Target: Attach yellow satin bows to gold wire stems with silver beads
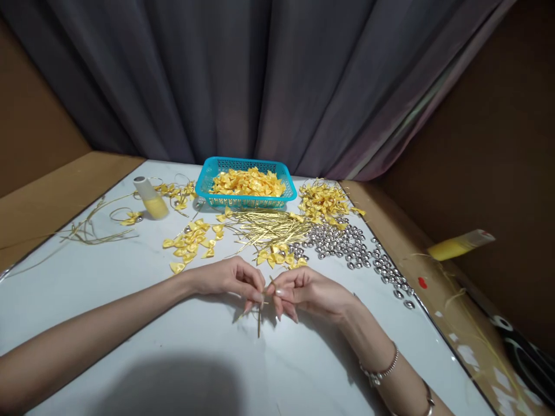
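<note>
Close together over the white tabletop, both hands pinch a gold cord (259, 325). My left hand (236, 281) closes thumb and forefinger on it, and a short end hangs down below. My right hand (300, 290) holds the cord between thumb and forefinger, with a bit of it poking up above the fingertips; the other fingers curl loosely. Fingers hide the part of the cord between the hands. Just beyond lie yellow ribbon bows (277, 256), a pile of cut gold cords (269, 227) and many silver domed buttons (340, 240).
A blue basket (203, 184) of yellow bows stands at the back, beside a heap of corded bows (323, 201). A bottle with yellow contents (151, 198) stands at left near loose cords (93, 234). Off the right edge are a yellow spool (462, 245) and black-handled scissors (526, 358).
</note>
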`<state>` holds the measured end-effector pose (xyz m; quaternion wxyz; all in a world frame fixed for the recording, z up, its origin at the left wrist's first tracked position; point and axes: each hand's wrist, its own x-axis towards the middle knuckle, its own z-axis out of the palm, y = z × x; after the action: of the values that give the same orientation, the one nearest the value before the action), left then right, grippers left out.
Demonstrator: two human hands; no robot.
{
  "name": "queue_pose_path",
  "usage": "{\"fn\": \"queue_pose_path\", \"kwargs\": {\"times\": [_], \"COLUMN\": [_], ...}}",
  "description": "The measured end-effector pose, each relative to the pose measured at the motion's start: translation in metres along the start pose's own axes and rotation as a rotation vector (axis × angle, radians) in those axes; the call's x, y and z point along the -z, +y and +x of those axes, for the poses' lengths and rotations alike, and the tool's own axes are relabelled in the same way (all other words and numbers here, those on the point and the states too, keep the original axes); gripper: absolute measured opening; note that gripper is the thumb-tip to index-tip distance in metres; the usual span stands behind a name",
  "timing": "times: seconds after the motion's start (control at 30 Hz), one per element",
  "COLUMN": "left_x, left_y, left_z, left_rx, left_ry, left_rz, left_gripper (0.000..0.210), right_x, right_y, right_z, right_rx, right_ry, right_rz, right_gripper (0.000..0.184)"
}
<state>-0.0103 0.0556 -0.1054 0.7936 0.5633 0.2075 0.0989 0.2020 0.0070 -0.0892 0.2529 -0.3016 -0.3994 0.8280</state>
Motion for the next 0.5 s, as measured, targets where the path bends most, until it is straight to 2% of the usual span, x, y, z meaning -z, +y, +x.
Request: {"fn": "queue_pose_path", "kwargs": {"times": [0.1,0.33,0.5], "left_x": [0.0008,-0.0041,-0.0082], "left_y": [-0.0051,-0.0072,-0.0070], "left_z": [0.0003,0.0006,0.0009], "left_rx": [0.014,0.076,0.151], "left_ry": [-0.028,-0.047,-0.091], "left_rz": [-0.060,-0.128,-0.099], "left_gripper": [0.016,0.025,0.020], "right_x": [0.0027,-0.0034,-0.0026], "right_y": [-0.0054,-0.0056,-0.0008], "right_z": [-0.0038,-0.0042,-0.0036], "right_rx": [-0.032,-0.093,-0.113], "right_ry": [-0.053,-0.106,-0.107], "right_rz": [-0.114,-0.212,-0.253], "right_gripper": [0.020,0.014,0.012]}}
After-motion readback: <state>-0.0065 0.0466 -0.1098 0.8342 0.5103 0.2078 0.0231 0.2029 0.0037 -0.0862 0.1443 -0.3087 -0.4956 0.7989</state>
